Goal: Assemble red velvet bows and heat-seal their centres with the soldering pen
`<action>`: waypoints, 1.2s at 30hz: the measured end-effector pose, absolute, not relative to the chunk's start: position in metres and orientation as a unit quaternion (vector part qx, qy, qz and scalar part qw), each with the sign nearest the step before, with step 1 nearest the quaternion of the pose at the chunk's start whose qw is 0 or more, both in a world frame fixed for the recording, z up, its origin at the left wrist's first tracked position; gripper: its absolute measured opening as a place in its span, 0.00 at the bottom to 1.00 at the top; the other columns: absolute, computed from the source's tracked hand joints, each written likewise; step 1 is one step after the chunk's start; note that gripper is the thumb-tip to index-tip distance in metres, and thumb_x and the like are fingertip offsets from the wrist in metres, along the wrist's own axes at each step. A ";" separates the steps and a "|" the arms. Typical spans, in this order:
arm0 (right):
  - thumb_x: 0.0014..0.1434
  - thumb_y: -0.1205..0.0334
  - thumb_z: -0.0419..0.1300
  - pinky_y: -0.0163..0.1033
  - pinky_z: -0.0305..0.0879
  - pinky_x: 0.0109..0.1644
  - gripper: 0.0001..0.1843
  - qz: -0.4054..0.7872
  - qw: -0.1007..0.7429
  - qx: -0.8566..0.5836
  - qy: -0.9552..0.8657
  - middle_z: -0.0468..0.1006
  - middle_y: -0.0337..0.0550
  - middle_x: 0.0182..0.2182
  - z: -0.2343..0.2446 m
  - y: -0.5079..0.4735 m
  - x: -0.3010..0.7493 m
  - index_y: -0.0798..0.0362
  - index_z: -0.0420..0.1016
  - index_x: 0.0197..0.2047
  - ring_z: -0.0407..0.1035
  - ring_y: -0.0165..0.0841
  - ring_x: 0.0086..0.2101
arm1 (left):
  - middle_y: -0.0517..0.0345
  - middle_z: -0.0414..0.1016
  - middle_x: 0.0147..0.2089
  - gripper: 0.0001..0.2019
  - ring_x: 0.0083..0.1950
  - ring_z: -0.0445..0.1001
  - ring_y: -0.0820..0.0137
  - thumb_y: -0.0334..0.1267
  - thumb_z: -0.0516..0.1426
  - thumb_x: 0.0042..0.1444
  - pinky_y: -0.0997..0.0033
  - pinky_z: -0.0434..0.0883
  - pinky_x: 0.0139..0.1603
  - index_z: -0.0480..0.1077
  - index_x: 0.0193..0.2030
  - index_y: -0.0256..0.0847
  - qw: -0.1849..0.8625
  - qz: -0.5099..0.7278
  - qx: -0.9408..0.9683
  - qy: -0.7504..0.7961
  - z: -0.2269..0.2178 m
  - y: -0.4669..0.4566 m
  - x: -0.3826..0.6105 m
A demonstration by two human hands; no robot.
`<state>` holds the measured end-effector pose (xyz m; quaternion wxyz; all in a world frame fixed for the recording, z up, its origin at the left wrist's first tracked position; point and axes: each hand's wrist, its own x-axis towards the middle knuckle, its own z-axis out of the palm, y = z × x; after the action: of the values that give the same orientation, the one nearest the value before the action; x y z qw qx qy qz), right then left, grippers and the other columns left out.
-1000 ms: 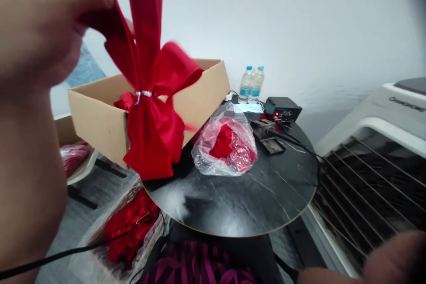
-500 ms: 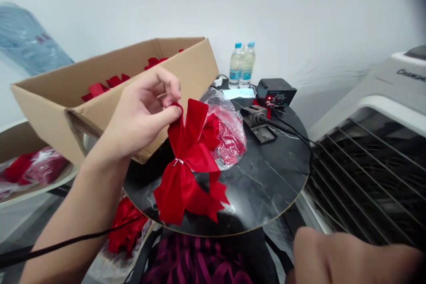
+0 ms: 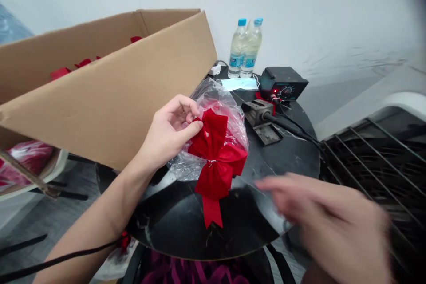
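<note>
Thumb and fingers of the left hand (image 3: 166,135) have a pinch on the upper edge of a red bow (image 3: 214,179), which is over the front part of the counter (image 3: 173,219), tail aimed at the near edge; can't tell if it actually touches the top. It's got a silvery tie (image 3: 211,162) round its middle. Right hand (image 3: 333,222) is off to the right, not touching the bow, one finger out toward it, but too blurred to tell if it's holding anything. The counter itself is round, black with pale marble-type veins, and pretty shiny. Just behind the bow sits a clear plastic bag (image 3: 188,166) with red stuff inside, and left of that a big cardboard box (image 3: 143,84) with red pieces (image 3: 61,73) showing. Toward the back you get two bottles (image 3: 237,46) with blue caps, a light blue face mask (image 3: 239,83), a black control box (image 3: 284,85) with a red light on, and a metal stand (image 3: 260,111). Room-wise: white wall (image 3: 299,4), scuffed on the right, a pale appliance with a dark grille (image 3: 382,151) on that side, and grey floor (image 3: 83,182) lower left.
</note>
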<state>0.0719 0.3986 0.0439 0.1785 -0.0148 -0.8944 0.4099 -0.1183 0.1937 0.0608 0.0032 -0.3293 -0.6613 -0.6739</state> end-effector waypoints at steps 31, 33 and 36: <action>0.66 0.68 0.57 0.41 0.63 0.38 0.08 0.095 0.040 0.030 -0.994 0.83 0.48 0.38 0.019 0.357 -0.070 0.53 0.77 0.43 0.79 0.43 0.38 | 0.51 0.85 0.44 0.10 0.43 0.83 0.64 0.38 0.67 0.60 0.67 0.76 0.48 0.81 0.47 0.39 -0.202 -0.407 -0.425 -0.783 0.021 0.134 -0.081; 0.67 0.66 0.57 0.41 0.63 0.37 0.07 0.099 0.067 0.018 -0.993 0.83 0.46 0.37 0.030 0.362 -0.059 0.53 0.75 0.45 0.79 0.41 0.35 | 0.53 0.84 0.34 0.14 0.33 0.82 0.65 0.47 0.67 0.60 0.68 0.79 0.38 0.80 0.43 0.37 -0.224 -0.484 -0.307 -0.788 0.029 0.139 -0.084; 0.67 0.67 0.58 0.40 0.66 0.37 0.07 0.142 0.132 0.065 -0.979 0.82 0.41 0.33 0.040 0.366 -0.036 0.52 0.74 0.47 0.78 0.37 0.31 | 0.50 0.82 0.31 0.26 0.27 0.82 0.64 0.60 0.61 0.61 0.68 0.79 0.27 0.77 0.44 0.35 -0.346 -0.591 -0.144 -0.715 0.037 0.151 -0.091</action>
<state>-0.0365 0.3655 0.0404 0.1321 0.0647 -0.9788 0.1423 -0.0907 0.1507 0.0372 -0.3456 -0.1438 -0.7146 -0.5910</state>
